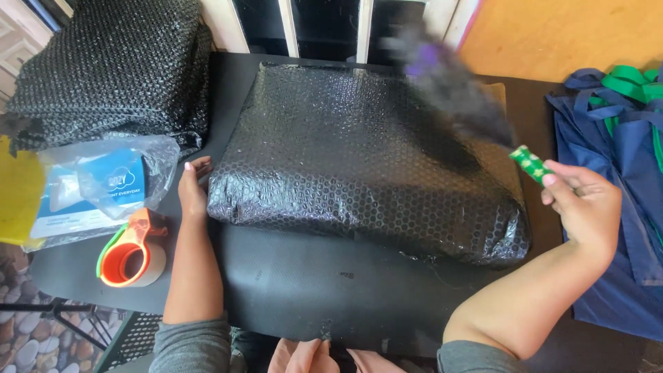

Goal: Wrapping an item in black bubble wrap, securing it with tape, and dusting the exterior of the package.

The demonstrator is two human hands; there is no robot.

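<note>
A large parcel wrapped in black bubble wrap (366,155) lies on a black table (311,283). My left hand (194,188) rests flat against the parcel's left edge, fingers together. My right hand (585,207) is raised at the parcel's right side and grips the green star-patterned handle (530,164) of a feather duster. The duster's dark, purple-tinged head (449,79) is blurred with motion above the parcel's far right corner.
An orange tape dispenser (131,254) sits near the table's left front edge. Behind it lies a clear plastic bag holding a blue-and-white pack (97,186). A stack of black bubble wrap (114,65) is at the back left. Blue bags with green straps (615,173) lie at the right.
</note>
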